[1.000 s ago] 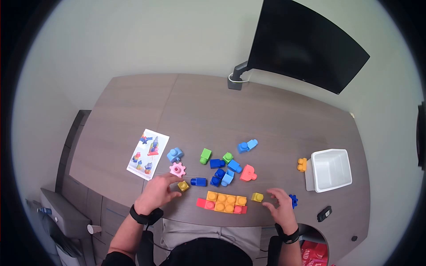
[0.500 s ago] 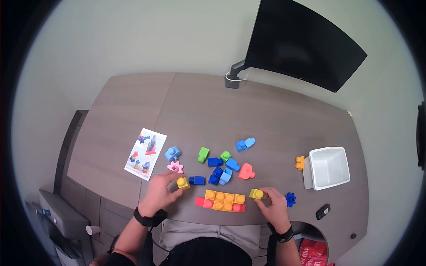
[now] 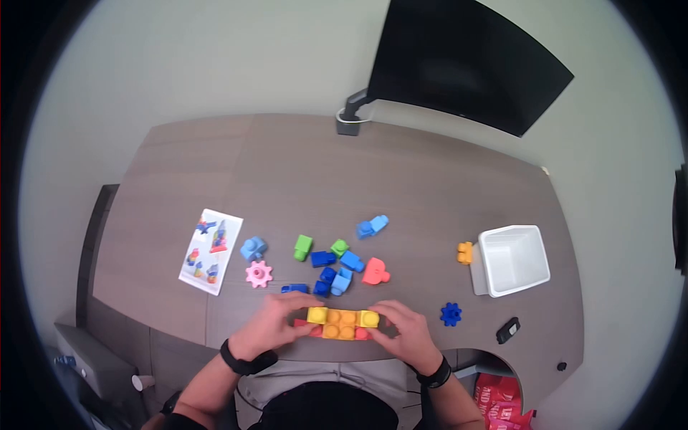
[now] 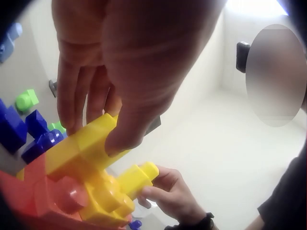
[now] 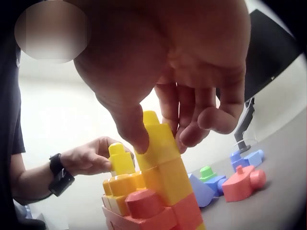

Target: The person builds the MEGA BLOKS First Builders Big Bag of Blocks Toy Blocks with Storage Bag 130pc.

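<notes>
An orange studded block point(image 3: 339, 328) lies on top of a red base point(image 3: 362, 334) near the front edge of the table. My left hand point(image 3: 272, 326) pinches a small yellow block point(image 3: 317, 314) at the left end of the orange block. At its right end, my right hand point(image 3: 407, 333) grips another small yellow block point(image 3: 369, 319) between thumb and fingers. In the right wrist view this yellow block point(image 5: 158, 143) stands upright on the orange block's corner point(image 5: 165, 179), stud upward. Fingers hide part of both yellow blocks.
Behind the hands lie several blue, green and light-blue blocks point(image 3: 341, 282), a coral piece point(image 3: 375, 271) and a pink gear point(image 3: 259, 274). A picture sheet point(image 3: 211, 251) is at left. To the right are a blue gear point(image 3: 451, 314), a white bin point(image 3: 484, 272) and a black device point(image 3: 508, 330).
Both hands picked up their yellow blocks from the table and brought them inward onto the two ends of the orange block. The head view has shifted slightly.
</notes>
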